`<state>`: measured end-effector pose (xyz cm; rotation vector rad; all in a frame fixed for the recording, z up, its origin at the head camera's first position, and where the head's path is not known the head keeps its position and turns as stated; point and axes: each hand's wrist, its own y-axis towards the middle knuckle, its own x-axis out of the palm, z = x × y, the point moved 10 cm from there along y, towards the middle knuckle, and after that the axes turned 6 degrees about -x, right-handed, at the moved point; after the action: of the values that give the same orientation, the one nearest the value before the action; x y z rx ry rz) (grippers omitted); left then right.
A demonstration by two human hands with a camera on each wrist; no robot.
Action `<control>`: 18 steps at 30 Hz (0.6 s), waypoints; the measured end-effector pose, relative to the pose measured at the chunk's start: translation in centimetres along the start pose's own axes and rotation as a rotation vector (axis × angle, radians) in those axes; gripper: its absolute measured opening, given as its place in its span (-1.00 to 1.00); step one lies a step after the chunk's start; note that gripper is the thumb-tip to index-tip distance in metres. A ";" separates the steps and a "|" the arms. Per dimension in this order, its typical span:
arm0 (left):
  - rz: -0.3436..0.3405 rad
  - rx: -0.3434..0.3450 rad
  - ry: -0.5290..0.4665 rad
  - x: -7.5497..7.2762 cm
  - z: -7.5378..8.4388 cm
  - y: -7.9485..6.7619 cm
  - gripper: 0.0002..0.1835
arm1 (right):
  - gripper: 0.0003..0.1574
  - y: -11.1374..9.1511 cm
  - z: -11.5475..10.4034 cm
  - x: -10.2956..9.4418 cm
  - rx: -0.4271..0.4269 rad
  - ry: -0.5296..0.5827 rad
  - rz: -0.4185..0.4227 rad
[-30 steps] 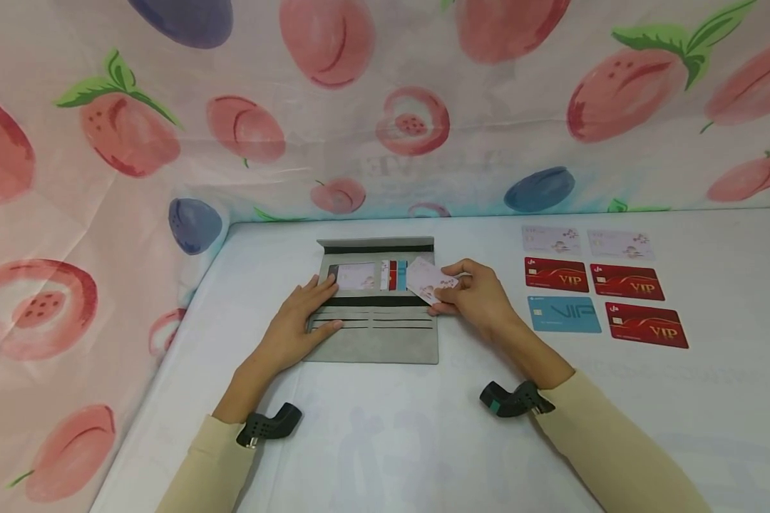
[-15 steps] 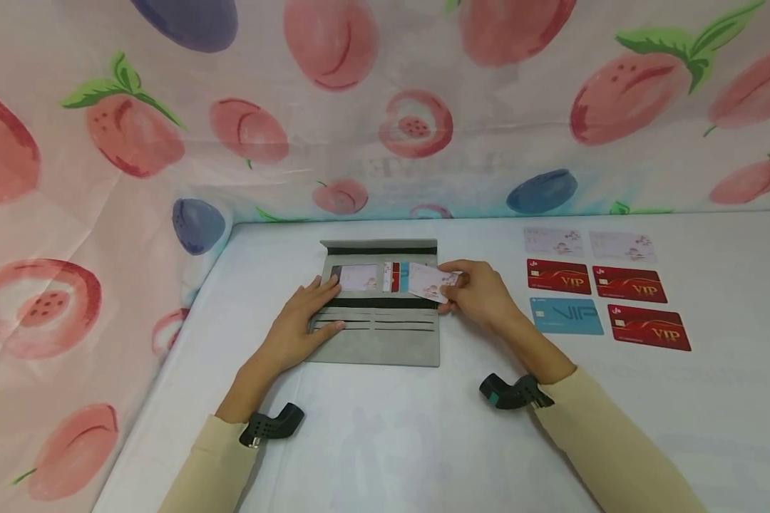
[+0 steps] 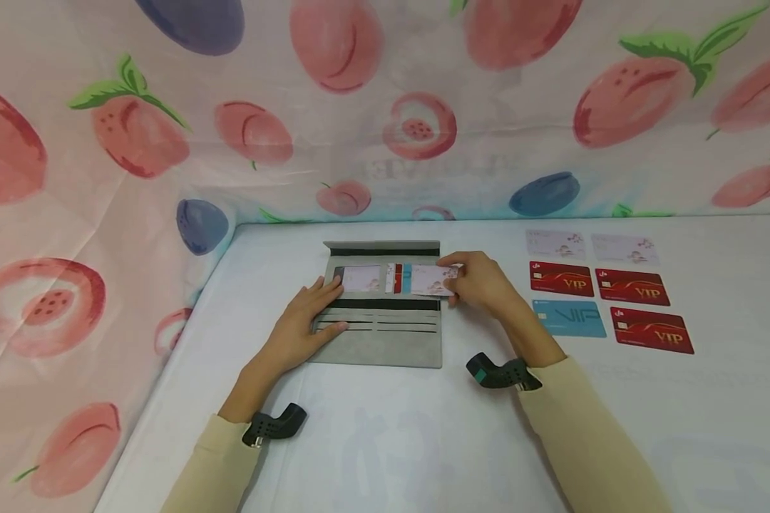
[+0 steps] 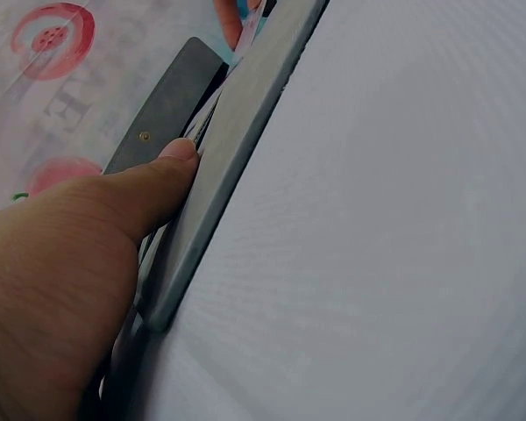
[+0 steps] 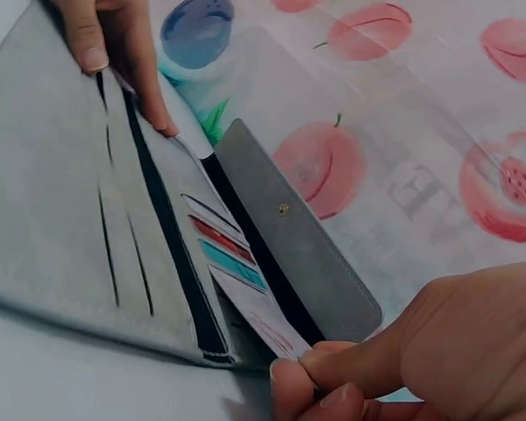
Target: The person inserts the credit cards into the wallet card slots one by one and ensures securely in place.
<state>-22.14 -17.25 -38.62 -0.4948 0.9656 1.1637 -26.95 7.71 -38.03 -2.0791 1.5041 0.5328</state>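
A grey wallet (image 3: 377, 350) lies unfolded on the white table, its snap flap (image 5: 289, 228) raised at the far side. My left hand (image 3: 300, 324) rests on the wallet's left edge with fingers extended, its thumb (image 4: 162, 189) on the near panel. My right hand (image 3: 484, 283) pinches the right end of a pale floral card (image 3: 428, 281) between thumb and fingers. That card lies along the right-hand slots, overlapping the blue card (image 5: 231, 263) beside it. A red card (image 5: 219, 237) and a whitish one show as strips further left. Another pale card (image 3: 361, 278) sits in the left window.
Right of the wallet, several cards lie in two columns: pale cards (image 3: 555, 244) at the back, red VIP cards (image 3: 560, 278) and a blue VIP card (image 3: 569, 318) nearer. A fruit-patterned cloth (image 3: 417, 178) hangs behind the table (image 3: 385, 442) and down its left side.
The pale card in my right hand has turned from tilted to level, lining up with the slots. My right wrist has shifted slightly left; my left hand stays on the wallet.
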 end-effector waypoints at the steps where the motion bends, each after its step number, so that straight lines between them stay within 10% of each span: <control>1: -0.001 -0.002 -0.001 0.0 0.0 0.0 -0.31 | -0.51 0.0 0.1 0.0 0.009 0.008 0.009; 18: -0.013 -0.020 0.004 0.0 0.1 0.0 -0.31 | -0.33 0.2 1.0 -0.4 0.004 0.128 0.032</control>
<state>-22.11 -17.11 -38.58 -0.5193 0.9536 1.1617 -27.25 8.58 -38.63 -2.1247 1.6119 0.4150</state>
